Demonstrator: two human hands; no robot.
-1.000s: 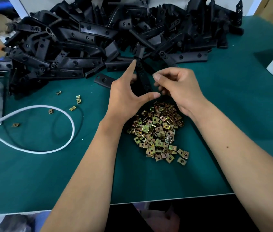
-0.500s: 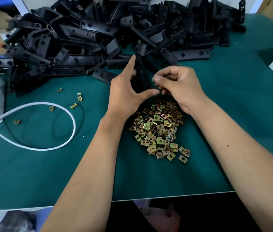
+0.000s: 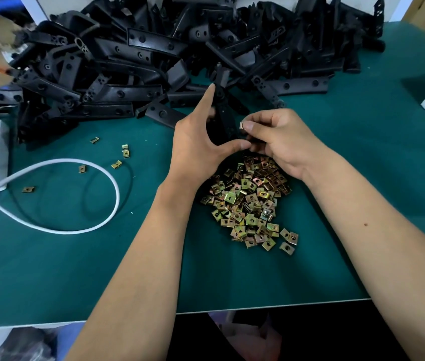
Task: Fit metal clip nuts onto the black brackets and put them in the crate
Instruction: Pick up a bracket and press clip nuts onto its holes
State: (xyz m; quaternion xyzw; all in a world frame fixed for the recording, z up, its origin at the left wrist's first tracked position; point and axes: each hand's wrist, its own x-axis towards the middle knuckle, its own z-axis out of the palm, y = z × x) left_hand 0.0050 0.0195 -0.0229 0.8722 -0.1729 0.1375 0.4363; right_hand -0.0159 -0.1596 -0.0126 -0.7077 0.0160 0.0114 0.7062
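Green tabletop [image 3: 362,178], near edge running across the lower view; bare green surface lies right of the hands and toward that edge. Left hand [image 3: 195,147], grip clamped on a black bracket [image 3: 222,110] between forefinger and thumb; the bracket's long axis points away from the person, toward the bracket heap [image 3: 180,61] along the far edge. Right hand [image 3: 281,142], grip pinching a clip nut [image 3: 241,125] beside the bracket's right side. Clip-nut pile [image 3: 250,204] just below both hands. White cable [image 3: 112,183] looped at left among stray nuts.
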